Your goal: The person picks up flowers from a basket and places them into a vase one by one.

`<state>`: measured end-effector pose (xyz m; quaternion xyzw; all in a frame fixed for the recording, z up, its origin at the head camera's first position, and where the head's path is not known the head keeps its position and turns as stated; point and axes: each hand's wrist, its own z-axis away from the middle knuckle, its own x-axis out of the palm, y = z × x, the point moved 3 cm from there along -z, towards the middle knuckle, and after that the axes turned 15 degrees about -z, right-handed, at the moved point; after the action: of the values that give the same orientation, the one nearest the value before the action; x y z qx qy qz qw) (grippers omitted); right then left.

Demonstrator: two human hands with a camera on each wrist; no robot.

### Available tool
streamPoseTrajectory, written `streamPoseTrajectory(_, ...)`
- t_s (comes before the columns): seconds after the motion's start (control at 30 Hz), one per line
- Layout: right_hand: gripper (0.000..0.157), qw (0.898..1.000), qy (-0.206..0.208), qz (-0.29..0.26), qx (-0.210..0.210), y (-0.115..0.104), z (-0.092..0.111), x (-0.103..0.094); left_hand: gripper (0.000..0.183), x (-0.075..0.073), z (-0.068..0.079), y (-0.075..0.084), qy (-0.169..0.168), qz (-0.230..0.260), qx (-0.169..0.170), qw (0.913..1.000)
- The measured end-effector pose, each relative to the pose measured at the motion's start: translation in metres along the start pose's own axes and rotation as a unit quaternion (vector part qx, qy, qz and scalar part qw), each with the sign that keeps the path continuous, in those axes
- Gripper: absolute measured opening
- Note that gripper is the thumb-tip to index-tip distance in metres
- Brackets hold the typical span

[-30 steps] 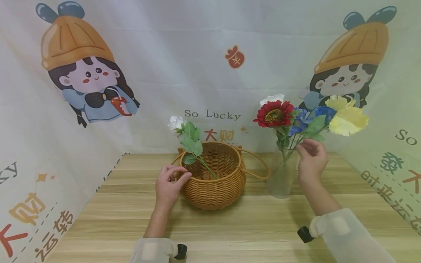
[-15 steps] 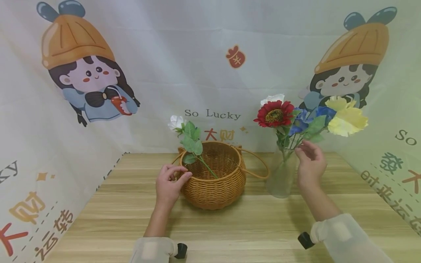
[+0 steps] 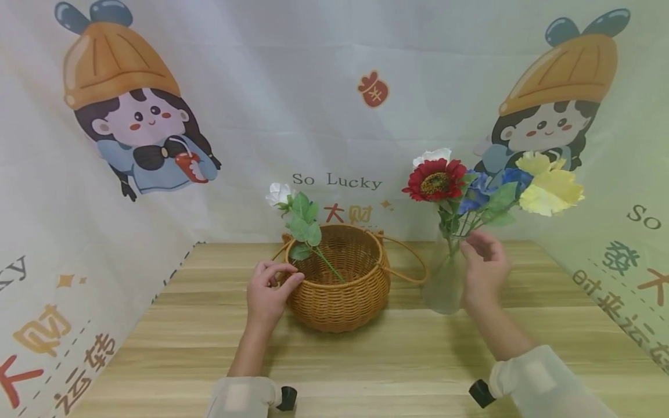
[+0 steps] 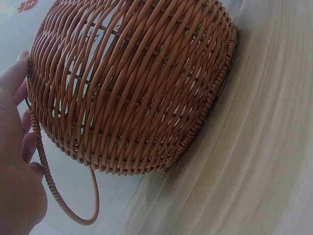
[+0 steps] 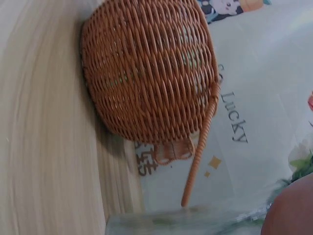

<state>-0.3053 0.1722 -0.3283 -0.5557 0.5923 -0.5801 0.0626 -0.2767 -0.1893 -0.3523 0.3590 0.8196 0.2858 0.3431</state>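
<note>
A round brown wicker basket [image 3: 340,307] stands mid-table with a white rose [image 3: 300,223] leaning in it, its green stem reaching inside. My left hand [image 3: 269,293] pinches the basket's left rim between thumb and fingers, as the left wrist view also shows. To the right, a clear glass vase [image 3: 443,290] holds a red gerbera-like flower [image 3: 435,181], blue flowers [image 3: 478,191], a yellow flower [image 3: 551,191] and a white one [image 3: 432,157]. Beside the vase's mouth is my right hand [image 3: 486,270], fingers bent; whether they grip rim or stem is hidden.
The basket's right handle [image 3: 413,261] hangs out toward the vase. A light wood-grain table [image 3: 334,371] lies below. White printed cloth [image 3: 251,116] closes off the back and both sides.
My right hand has shifted left and slightly down, from beside the stems to the vase's mouth. The flowers, the basket and my left hand stay in place.
</note>
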Motion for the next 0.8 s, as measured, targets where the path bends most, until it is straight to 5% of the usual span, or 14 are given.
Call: streamPoseTrajectory(0.8, 0.022, 0.986, -0.163, 0.035, -0.005, 0.023, 0.053, 0.041, 0.017, 0.000, 0.000, -0.001, 0.000, 0.004, 0.008, 1.0000)
